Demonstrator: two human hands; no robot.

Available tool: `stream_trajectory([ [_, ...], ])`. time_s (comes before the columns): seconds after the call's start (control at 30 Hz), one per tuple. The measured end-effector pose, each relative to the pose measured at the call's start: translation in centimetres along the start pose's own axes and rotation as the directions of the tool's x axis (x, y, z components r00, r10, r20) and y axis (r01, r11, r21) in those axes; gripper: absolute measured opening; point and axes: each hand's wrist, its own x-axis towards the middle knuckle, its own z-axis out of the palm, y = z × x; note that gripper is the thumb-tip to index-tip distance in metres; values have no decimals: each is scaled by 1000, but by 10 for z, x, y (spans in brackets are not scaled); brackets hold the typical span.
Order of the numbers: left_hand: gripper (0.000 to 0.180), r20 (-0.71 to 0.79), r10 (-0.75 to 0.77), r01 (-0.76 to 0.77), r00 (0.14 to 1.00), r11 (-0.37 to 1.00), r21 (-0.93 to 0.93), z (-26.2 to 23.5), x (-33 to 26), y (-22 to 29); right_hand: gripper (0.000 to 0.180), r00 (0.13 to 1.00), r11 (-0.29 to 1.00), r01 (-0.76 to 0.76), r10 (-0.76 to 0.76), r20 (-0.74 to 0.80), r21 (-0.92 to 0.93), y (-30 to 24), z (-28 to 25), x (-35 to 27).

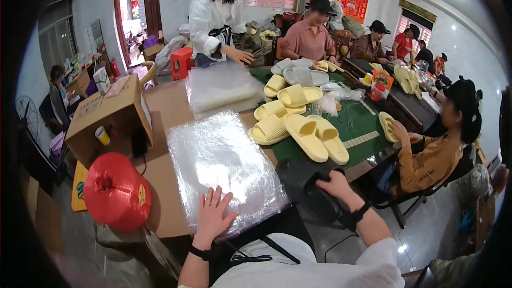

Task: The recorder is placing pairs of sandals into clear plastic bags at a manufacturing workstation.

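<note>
One clear plastic film stack (205,152), likely limp, slippery, best held by a corner; left hand (215,214) spread flat on it, right hand (336,185) curled, can't tell if pinching.

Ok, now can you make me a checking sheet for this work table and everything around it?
Surface: brown tabletop, with a green mat to the right.
Job's things: shiny clear plastic sheets; yellow slippers and grey slippers, mostly on the mat.
Clutter: red roll, cardboard box, crumpled clear wrap.
Hands: left hand spread on the plastic sheets; right hand at a dark item, grip unclear.
Cables: thin dark cable by the box.
Surroundings: red stool; seated person in orange-brown top handling a slipper.
</note>
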Motion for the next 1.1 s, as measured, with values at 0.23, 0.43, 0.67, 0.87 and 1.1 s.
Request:
stream_trajectory([
  [0.23, 61, -11, 4, -4, 1000, 1000, -6, -5, 0, -2, 35, 979, 751, 110, -194, 58, 651, -41, 5, -79],
  [0.43, 62, -6, 5, -5, 1000, 999, 38, -3, 3, 0, 27, 951, 598, 310, -179, -253, 739, -105, 44, -63],
  [0.67, 59, 53, -14, 13, 998, 1000, 15, 8, 3, -7, 29, 911, 869, 409, -368, -187, 279, -183, 103, -38],
  [0.87, 62, 26, -17, 16, 1000, 999, 39, 7, 0, -9, 45, 883, 874, 468, -456, -111, 133, -169, 163, 6],
  [1.1, 61, 105, -16, 14, 994, 1000, 22, -6, 5, -6, 59, 879, 879, 476, -476, -1, -36, -165, 174, 26],
])
